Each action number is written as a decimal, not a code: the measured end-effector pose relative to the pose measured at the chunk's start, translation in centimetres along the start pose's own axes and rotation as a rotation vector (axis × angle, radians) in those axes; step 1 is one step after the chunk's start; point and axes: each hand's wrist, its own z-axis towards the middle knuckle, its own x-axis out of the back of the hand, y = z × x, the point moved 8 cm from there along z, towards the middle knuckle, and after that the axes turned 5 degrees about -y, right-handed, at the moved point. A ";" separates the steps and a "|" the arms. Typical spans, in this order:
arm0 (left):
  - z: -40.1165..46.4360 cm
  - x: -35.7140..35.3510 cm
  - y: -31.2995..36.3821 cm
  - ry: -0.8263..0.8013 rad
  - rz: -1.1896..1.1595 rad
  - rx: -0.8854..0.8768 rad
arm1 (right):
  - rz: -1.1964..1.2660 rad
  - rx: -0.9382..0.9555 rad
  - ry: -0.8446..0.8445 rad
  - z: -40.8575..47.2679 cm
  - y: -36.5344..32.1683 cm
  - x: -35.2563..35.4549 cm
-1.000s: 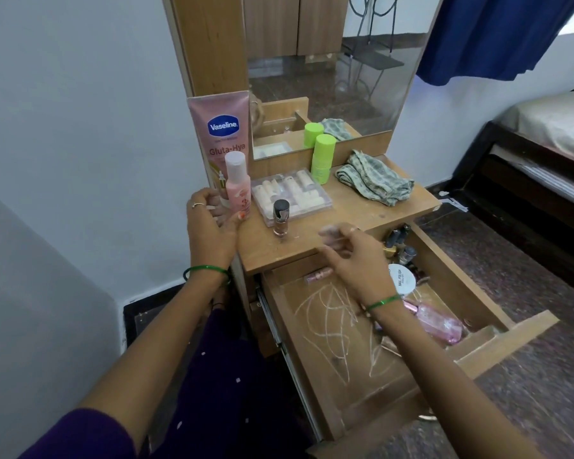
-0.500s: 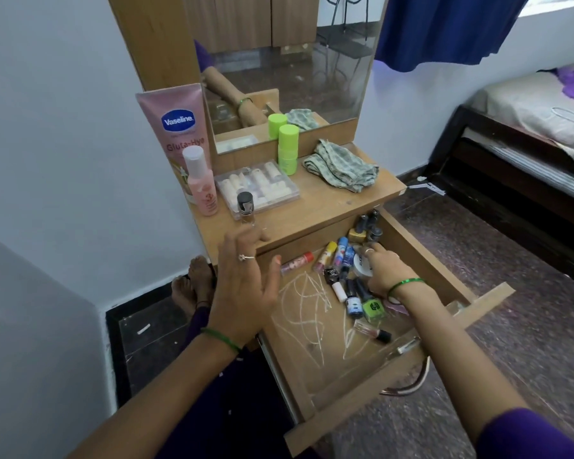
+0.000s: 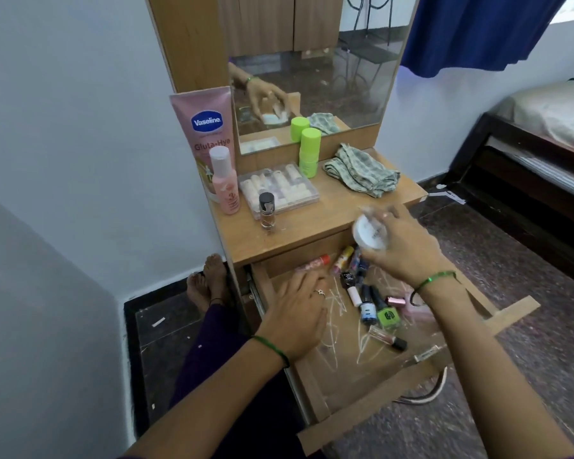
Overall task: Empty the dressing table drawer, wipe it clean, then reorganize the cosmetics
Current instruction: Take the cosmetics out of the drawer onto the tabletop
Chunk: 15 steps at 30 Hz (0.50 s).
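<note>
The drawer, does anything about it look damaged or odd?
Yes. The drawer floor is covered in pale scribble-like scratches in the middle, and the bottles lie jumbled on their sides toward the right.

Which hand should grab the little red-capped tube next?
Probably the left hand: its fingertips hover next to the red-capped tube, and the right hand already holds a white round compact.

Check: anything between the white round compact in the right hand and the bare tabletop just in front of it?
Nothing visible. The right hand holds the white compact at the tabletop's front edge; the foundation bottle and checked cloth sit off to either side.
</note>
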 end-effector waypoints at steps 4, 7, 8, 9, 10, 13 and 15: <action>0.0 -0.4 -0.2 -0.053 -0.027 -0.003 | 0.029 0.298 0.044 4.2 -7.0 1.7; 0.0 -0.5 -0.1 -0.050 -0.049 -0.012 | 0.049 0.414 -0.058 7.9 -10.1 0.0; -0.1 -0.5 0.0 -0.044 -0.041 -0.021 | 0.021 0.425 -0.082 8.9 -10.7 -0.9; -0.1 -0.4 0.2 -0.037 -0.034 -0.031 | -0.019 0.420 -0.104 9.8 -11.1 -1.6; -0.1 -0.2 0.3 -0.029 -0.032 -0.038 | -0.058 0.404 -0.122 10.6 -11.3 -2.3; -0.2 -0.2 0.2 -0.015 -0.039 -0.037 | -0.026 0.394 -0.118 11.5 -11.5 -2.9; -0.2 -0.2 0.3 -0.005 -0.024 -0.048 | 0.089 0.417 -0.088 11.1 -11.4 -2.1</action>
